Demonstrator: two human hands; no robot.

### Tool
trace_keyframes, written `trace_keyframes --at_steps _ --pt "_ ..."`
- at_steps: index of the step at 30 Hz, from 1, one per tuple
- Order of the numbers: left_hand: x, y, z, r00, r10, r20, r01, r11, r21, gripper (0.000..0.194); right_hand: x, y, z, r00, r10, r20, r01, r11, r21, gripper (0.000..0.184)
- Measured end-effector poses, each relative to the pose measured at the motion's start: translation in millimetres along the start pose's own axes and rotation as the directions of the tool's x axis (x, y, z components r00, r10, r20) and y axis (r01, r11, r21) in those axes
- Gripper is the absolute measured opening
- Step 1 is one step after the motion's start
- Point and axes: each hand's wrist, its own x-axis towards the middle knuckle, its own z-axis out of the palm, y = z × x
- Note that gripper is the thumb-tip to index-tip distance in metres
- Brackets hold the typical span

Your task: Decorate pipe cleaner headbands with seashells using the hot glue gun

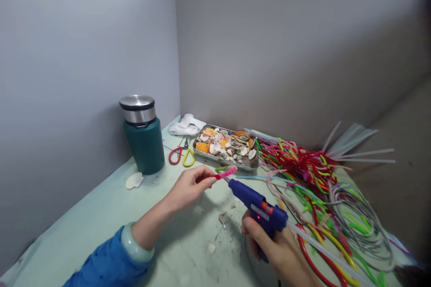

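Pinched between the thumb and fingers of my left hand [192, 184] is a fuzzy pink and red pipe cleaner piece [226, 173], with a bit of green showing behind it. My right hand [266, 240] is wrapped round the handle of a blue hot glue gun [254, 202]. A small red light glows on its side, and a long clear glue stick [319, 244] juts out of its back. The nozzle points up and left, close to the pipe cleaner's underside; whether they touch I cannot tell.
A metal tray of seashells [229, 145] stands at the back beside red-and-yellow-handled pliers [182, 156]. At left are a green flask [144, 139] and a white shell [134, 180]. Tangled pipe cleaners [303, 166], grey wire coils [357, 224] and more clear glue sticks [353, 141] crowd the right.
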Motion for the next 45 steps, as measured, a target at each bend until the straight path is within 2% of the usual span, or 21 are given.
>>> trace_keyframes --at_steps 3,5,8,10,12,14,17,19,24,29,31,33,35,37,39,40,42,45 --pt "0.8 0.4 -2.1 1.0 0.02 0.005 -0.02 0.999 0.027 0.024 -0.4 -6.2 -0.8 1.0 -0.01 -0.006 0.01 1.0 -0.002 0.046" --pt "0.4 0.4 -6.1 0.999 0.04 0.031 -0.043 0.995 0.093 0.022 -1.2 -9.3 -1.8 0.999 -0.034 0.017 0.033 0.998 0.061 0.045" --pt "-4.8 -2.0 -13.8 0.98 0.096 0.175 -0.142 0.952 0.272 0.016 -3.0 -9.8 -3.9 0.995 -0.08 0.066 0.068 0.982 0.177 0.042" --pt "-12.8 -5.0 -16.0 0.955 0.124 0.269 -0.23 0.883 0.408 0.01 -4.7 -7.4 -5.2 0.991 -0.094 0.097 0.073 0.976 0.207 0.04" --pt "-24.6 -7.5 -13.1 0.963 0.129 0.237 -0.241 0.807 0.539 0.011 -6.8 -4.1 -6.1 0.988 -0.093 0.12 0.067 0.977 0.204 0.04" --pt "-38.5 -8.5 -4.7 0.975 0.106 0.194 -0.206 0.756 0.621 0.013 -8.8 -1.0 -6.5 0.988 -0.084 0.127 0.061 0.983 0.173 0.04" --pt "-57.0 -7.8 13.1 0.941 0.025 0.336 -0.242 0.745 0.622 0.01 -11.2 1.7 -5.8 0.989 -0.073 0.129 0.058 0.992 0.114 0.038" --pt "-64.2 -6.6 23.8 0.924 -0.024 0.38 -0.244 0.73 0.639 0.008 -12.3 1.8 -4.9 0.988 -0.068 0.137 0.055 0.994 0.092 0.038" --pt "-69.3 -5.0 37.0 0.913 -0.111 0.393 -0.229 0.657 0.718 0.014 -13.7 1.4 -3.6 0.985 -0.058 0.163 0.041 0.993 0.109 0.039" --pt "-76.1 -6.9 42.6 0.905 -0.056 0.421 -0.319 0.566 0.76 0.019 -12.8 5.8 -3.9 0.985 -0.028 0.168 0.011 0.995 0.102 0.04" --pt "-78.7 -7.0 43.3 0.903 -0.044 0.428 -0.333 0.557 0.761 0.018 -12.2 6.9 -4.2 0.987 -0.025 0.16 0.009 0.995 0.1 0.04" --pt "-79.1 -6.4 42.1 0.914 -0.042 0.404 -0.303 0.591 0.747 0.019 -11.9 7.2 -4.5 0.988 -0.024 0.153 0.011 0.996 0.088 0.041" --pt "-76.3 -5.7 38.5 0.936 -0.023 0.351 -0.241 0.686 0.687 0.018 -11.9 7.3 -4.5 0.988 -0.028 0.149 0.017 0.997 0.074 0.042" --pt "-70.1 -5.6 33.0 0.964 -0.025 0.265 -0.128 0.829 0.544 0.013 -12.3 8.3 -4.4 0.988 -0.029 0.15 0.019 0.998 0.062 0.042" --pt "-61.9 -6.3 26.8 0.977 -0.121 0.178 0.066 0.956 0.287 0.005 -13.2 10.7 -4.4 0.987 -0.029 0.16 0.018 0.997 0.069 0.042" --pt "-57.7 -7.0 23.8 0.967 -0.193 0.168 0.176 0.978 0.113 0.008 -13.8 12.4 -4.6 0.985 -0.029 0.171 0.016 0.997 0.078 0.042" --pt "-50.3 -9.0 18.7 0.933 -0.287 0.215 0.334 0.915 -0.228 0.019 -15.6 16.4 -5.5 0.978 -0.035 0.205 0.014 0.995 0.102 0.042" --pt "-44.3 -12.5 13.9 0.91 -0.313 0.271 0.412 0.744 -0.526 0.029 -18.9 21.1 -7.6 0.961 -0.046 0.274 0.019 0.995 0.102 0.041"
